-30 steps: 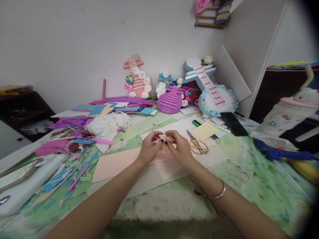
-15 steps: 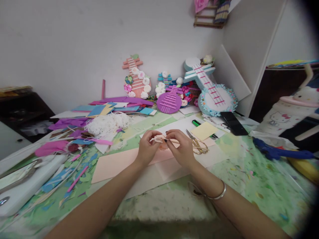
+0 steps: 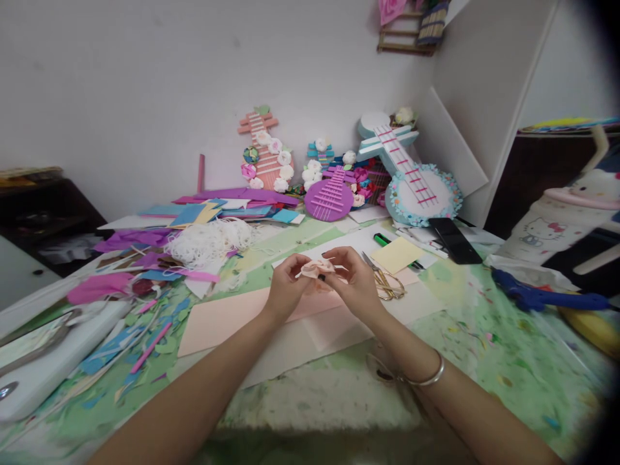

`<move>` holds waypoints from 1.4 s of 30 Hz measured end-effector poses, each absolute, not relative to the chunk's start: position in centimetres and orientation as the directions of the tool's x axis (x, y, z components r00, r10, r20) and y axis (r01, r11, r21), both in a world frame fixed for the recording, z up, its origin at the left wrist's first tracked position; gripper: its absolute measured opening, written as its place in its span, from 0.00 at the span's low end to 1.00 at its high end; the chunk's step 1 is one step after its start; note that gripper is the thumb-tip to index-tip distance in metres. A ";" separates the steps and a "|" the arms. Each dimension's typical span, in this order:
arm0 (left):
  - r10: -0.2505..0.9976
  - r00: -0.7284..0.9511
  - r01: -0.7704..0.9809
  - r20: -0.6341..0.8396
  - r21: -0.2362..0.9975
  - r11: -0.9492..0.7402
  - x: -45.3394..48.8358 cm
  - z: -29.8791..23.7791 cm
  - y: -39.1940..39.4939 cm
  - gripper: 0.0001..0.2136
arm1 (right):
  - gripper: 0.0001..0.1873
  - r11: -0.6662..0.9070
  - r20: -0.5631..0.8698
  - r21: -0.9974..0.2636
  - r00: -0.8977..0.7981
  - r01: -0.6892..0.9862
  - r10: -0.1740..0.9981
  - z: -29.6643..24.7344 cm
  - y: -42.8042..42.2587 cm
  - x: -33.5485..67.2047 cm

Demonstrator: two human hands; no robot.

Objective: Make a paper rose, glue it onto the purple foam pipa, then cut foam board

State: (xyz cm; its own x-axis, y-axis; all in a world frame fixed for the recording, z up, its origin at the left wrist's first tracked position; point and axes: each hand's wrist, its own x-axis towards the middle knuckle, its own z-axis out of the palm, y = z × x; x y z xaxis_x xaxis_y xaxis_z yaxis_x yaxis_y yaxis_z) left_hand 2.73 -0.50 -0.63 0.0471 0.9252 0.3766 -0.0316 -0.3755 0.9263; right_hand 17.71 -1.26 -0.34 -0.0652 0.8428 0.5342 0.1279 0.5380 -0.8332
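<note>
Both hands (image 3: 285, 287) (image 3: 359, 286) w/ pink pc. (image 3: 316, 267) (frilly)

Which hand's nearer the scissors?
Right. The right hand is just left of the scissors; the left hand is farther left, on the far side of the crinkled paper both hold.

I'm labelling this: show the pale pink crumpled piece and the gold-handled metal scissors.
Pale pink crumpled piece (image 3: 316, 267), head view: its ruffled top.
Gold-handled metal scissors (image 3: 382, 277), head view: the gold handles.
</note>
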 end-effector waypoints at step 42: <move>0.887 0.139 -0.070 0.441 0.898 -0.435 3.1 -1.2 -0.4 0.12 | 0.10 0.501 0.492 -0.858 -0.099 0.112 0.865 0.3 -1.9 17.5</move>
State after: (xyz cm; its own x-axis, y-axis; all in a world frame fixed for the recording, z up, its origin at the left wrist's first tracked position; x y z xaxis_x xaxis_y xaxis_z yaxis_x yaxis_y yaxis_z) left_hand 3.11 -0.41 -1.23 0.1386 0.8869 0.4407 -0.0697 -0.4351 0.8977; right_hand 17.46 -1.88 0.33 -0.0992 0.8652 0.4916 0.1117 0.5005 -0.8585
